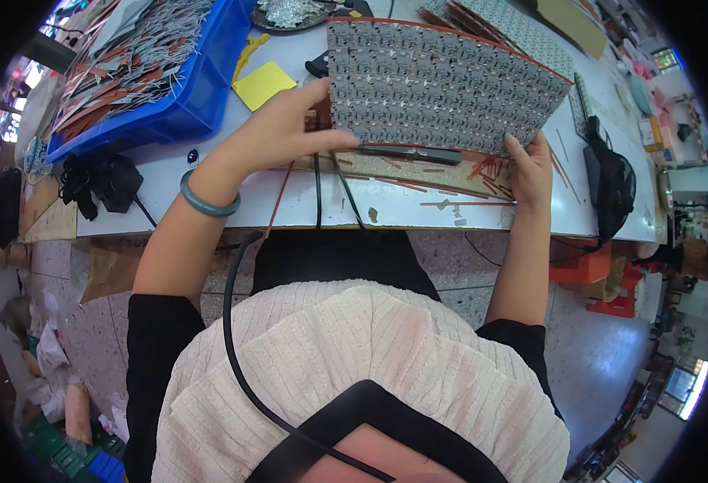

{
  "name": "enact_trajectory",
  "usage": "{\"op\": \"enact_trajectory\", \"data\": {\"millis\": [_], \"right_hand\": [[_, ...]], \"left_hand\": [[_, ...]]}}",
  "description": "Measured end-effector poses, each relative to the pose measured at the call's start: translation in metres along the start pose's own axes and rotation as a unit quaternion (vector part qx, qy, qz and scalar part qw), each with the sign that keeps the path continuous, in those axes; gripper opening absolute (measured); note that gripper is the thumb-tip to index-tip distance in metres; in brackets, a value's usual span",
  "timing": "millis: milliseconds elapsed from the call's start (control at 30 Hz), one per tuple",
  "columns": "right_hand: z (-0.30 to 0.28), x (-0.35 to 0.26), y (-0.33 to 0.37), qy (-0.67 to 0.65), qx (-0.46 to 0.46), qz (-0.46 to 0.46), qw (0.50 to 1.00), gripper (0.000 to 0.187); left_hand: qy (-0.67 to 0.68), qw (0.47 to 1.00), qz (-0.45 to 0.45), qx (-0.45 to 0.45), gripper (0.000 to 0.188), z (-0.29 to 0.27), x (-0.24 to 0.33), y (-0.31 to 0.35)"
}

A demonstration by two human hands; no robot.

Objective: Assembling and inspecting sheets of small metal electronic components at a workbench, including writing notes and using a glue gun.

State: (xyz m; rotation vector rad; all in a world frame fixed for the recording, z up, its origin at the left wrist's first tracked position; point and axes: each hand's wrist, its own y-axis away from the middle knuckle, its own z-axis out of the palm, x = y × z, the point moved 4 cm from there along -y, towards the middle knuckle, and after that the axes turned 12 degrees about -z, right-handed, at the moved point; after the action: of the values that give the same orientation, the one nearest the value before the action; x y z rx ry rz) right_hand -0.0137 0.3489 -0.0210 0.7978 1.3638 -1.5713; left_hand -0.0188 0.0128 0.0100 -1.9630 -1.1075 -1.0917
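A large circuit board panel, covered in rows of small grey parts and edged in reddish brown, is held up over the table, tilted. At its left edge is my left hand, with the thumb along the lower left corner and the other fingers partly hidden behind the panel. My right hand grips the lower right corner, thumb on the front face. Beneath the panel lies a tan board bearing reddish-brown strips and a dark, flat bar-like tool. A bluish-green bangle circles my left wrist.
A blue bin full of grey and reddish strips stands at left, beside a yellow paper square. More panels lie at the back. A black mesh-like object sits at right. Black cables cross the table's front edge.
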Motion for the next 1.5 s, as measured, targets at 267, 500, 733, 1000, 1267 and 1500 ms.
{"op": "enact_trajectory", "data": {"millis": [267, 500, 733, 1000, 1267, 1500], "right_hand": [[-0.021, 0.002, 0.014, 0.05, 0.053, -0.014, 0.997, 0.041], [-0.031, -0.003, 0.021, 0.134, 0.037, -0.042, 0.989, 0.043], [-0.022, -0.005, 0.007, 0.19, 0.03, 0.044, 0.98, 0.038], [-0.02, 0.005, 0.0, 0.092, 0.021, 0.064, 0.994, 0.032], [-0.002, 0.001, -0.002, 0.085, 0.027, 0.049, 0.995, 0.034], [0.053, 0.005, -0.006, 0.166, -0.017, 0.107, 0.98, 0.029]], "left_hand": [[-0.083, 0.993, -0.083, -0.025, 0.026, 0.008, 0.002, -0.018], [0.042, 0.998, -0.039, -0.018, 0.021, 0.013, 0.009, -0.011], [0.059, 0.988, -0.141, -0.013, 0.021, 0.02, -0.018, -0.017], [0.032, 0.991, -0.123, 0.032, 0.021, 0.023, -0.035, -0.031], [0.178, 0.981, -0.066, 0.038, 0.02, 0.015, -0.03, -0.025], [0.182, 0.976, -0.112, 0.042, 0.029, -0.031, -0.015, -0.01]]}}
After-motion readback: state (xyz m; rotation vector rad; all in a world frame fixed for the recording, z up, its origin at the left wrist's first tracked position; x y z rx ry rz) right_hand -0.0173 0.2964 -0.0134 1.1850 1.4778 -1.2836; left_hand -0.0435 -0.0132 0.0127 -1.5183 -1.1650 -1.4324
